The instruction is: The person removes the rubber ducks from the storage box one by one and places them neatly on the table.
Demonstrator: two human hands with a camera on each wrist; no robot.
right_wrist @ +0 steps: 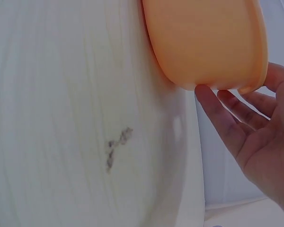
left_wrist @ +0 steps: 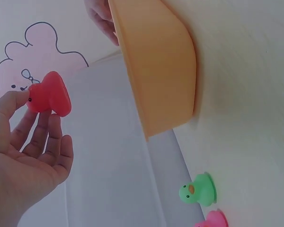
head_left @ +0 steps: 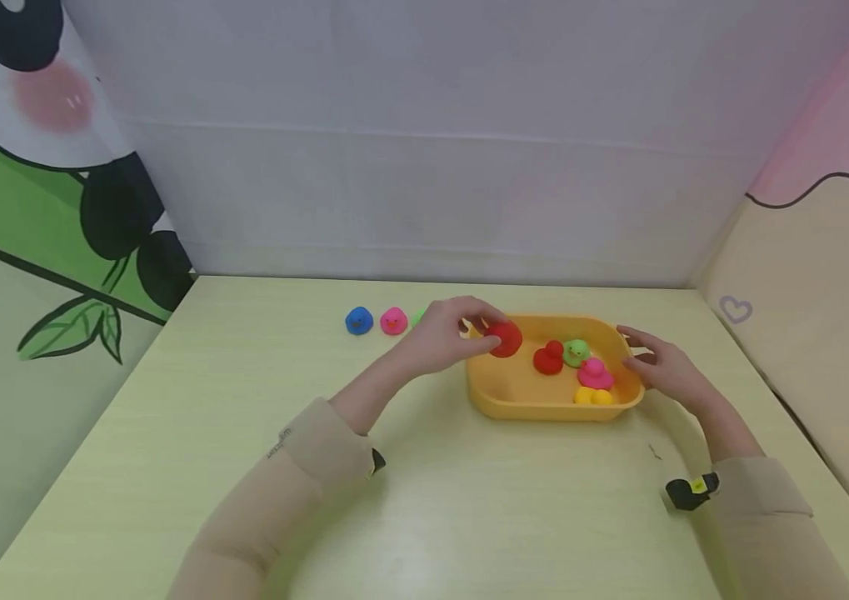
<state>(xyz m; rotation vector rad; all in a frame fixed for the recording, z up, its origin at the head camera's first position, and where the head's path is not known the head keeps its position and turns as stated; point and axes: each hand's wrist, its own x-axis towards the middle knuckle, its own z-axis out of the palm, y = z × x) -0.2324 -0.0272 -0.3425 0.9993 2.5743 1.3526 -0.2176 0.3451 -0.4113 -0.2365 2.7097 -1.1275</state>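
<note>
My left hand (head_left: 439,337) pinches a red rubber duck (head_left: 505,340) between thumb and fingers, over the left part of a yellow-orange plastic tub (head_left: 521,410). The left wrist view shows this duck tipped sideways in the grip. Inside the tub, towards its right, are another red duck (head_left: 548,358), a light green duck (head_left: 576,352), a pink duck (head_left: 596,374) and something yellow (head_left: 592,397) partly behind the front wall. My right hand (head_left: 666,371) touches the tub's right end with spread, fairly straight fingers, as the right wrist view also shows.
Left of the tub, near the back of the table, a blue duck (head_left: 359,321) and a pink duck (head_left: 393,321) stand in a row with a green duck (left_wrist: 199,190), mostly hidden by my left hand in the head view. A pale cloth wall (head_left: 424,200) rises behind the table.
</note>
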